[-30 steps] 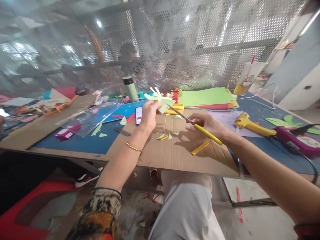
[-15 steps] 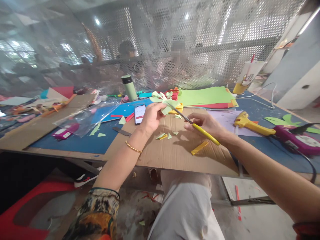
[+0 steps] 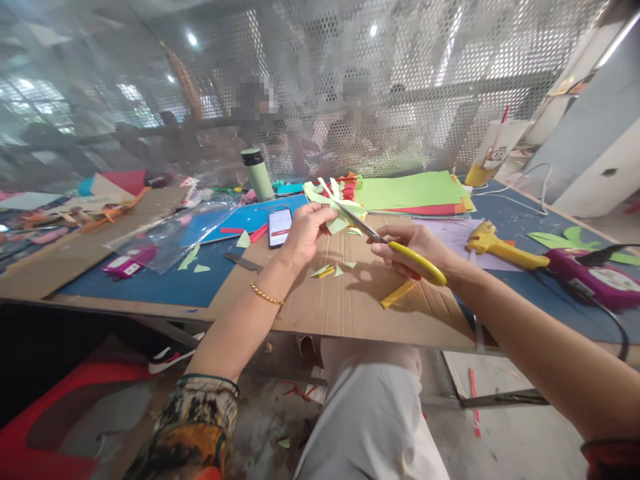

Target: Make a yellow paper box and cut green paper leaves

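Observation:
My left hand (image 3: 309,228) pinches a light green paper cutout (image 3: 336,200) with several narrow strips, held up above the cardboard. In my right hand (image 3: 407,247) is a pair of scissors (image 3: 417,261) with yellow handles, its blades pointing left and resting against the paper. Exactly how far the blades are apart is hard to see. Below the hands, small green paper scraps (image 3: 320,271) and a yellow strip (image 3: 399,293) lie on the brown cardboard (image 3: 325,307).
To the right are a yellow glue gun (image 3: 505,248), a purple power strip (image 3: 593,277) and a drink cup (image 3: 493,155). A phone (image 3: 279,227), a green bottle (image 3: 258,175) and a metal ruler-like strip (image 3: 243,262) lie or stand left. Green sheets (image 3: 410,191) are stacked behind.
The scissors have turned slightly in my right hand, and their handles now show wider. The paper's strips have shifted a little in my left hand.

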A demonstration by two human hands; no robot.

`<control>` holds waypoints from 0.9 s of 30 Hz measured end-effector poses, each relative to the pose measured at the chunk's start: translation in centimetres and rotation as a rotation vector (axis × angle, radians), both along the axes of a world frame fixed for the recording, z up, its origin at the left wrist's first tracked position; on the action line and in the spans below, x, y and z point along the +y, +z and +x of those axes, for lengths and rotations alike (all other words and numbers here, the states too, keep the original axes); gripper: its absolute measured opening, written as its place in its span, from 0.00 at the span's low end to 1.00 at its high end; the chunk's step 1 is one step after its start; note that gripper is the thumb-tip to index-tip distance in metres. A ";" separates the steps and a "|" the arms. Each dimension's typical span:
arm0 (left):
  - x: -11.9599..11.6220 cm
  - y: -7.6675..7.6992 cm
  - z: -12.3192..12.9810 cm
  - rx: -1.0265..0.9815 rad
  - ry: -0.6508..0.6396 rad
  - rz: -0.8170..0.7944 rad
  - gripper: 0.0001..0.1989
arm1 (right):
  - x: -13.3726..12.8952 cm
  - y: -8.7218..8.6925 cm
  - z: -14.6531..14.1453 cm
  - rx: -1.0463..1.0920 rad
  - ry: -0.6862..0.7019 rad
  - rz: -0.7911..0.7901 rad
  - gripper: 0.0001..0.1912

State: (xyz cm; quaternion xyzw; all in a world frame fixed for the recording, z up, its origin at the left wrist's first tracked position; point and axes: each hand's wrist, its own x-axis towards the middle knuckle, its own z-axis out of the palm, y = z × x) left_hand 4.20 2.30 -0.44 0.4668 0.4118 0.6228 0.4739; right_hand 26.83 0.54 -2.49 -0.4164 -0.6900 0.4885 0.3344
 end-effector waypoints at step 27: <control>0.8 -0.5 -0.6 0.030 0.042 0.089 0.05 | -0.2 0.4 0.0 0.003 0.021 0.030 0.32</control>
